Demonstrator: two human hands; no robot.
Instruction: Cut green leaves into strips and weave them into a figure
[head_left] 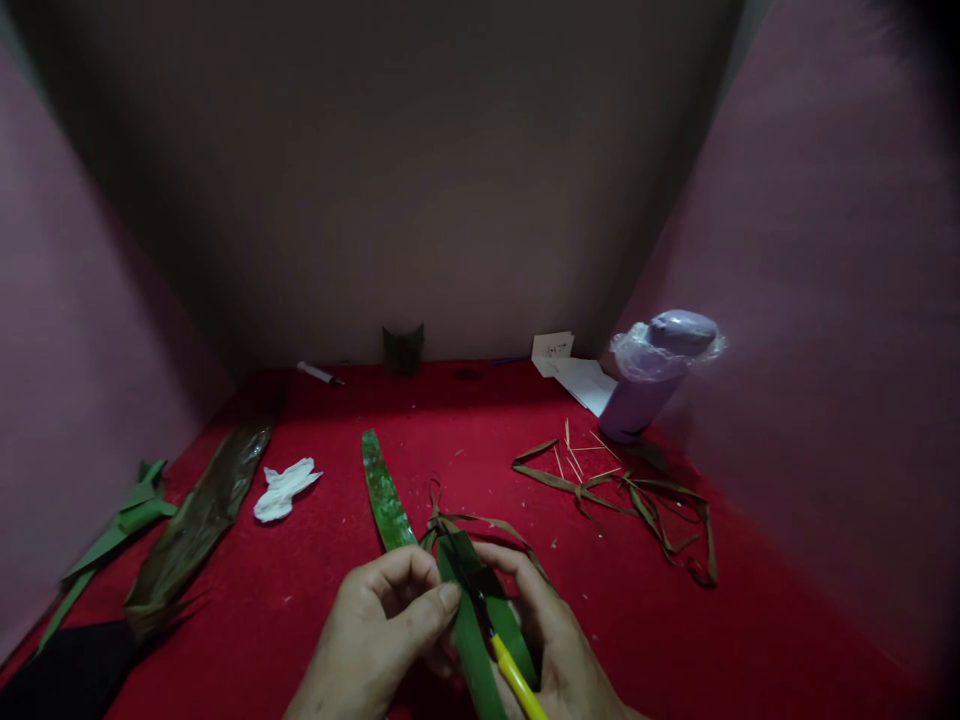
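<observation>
1. Green leaf strip point(475, 660) is bending into a loop between our two hands, low in the middle of the view, above the red tabletop point(750, 650).
2. Our left hand point(382, 620) is pinching its near edge, thumb pressing on the face and index finger curling behind.
3. Our right hand point(562, 640) is cupping the other side, fingers curving around the loop; how firmly they are pressing, we cannot tell.
4. Between the two sides of the loop, a yellow-handled tool point(517, 680) is pointing away from us, its dark end touching or just beside the leaf. Its kind is not clear.
5. We are judging that a slip of that end could be splitting the leaf or nicking a finger, with our left thumb sitting so near. Pulling unevenly could be tearing the strip along its grain; a loosening pinch could be letting the loop spring open.
6. Just beyond, a long green leaf point(384, 490) and brown dried strips point(491, 520) are lying close enough to be snagging on our knuckles.
7. Farther right, knotted brown strips point(541, 477) are lying among thin sticks point(596, 449), near a purple container point(637, 407).
8. At left, crumpled white tissue point(285, 490) is resting beside a broad brown leaf point(202, 520).
</observation>
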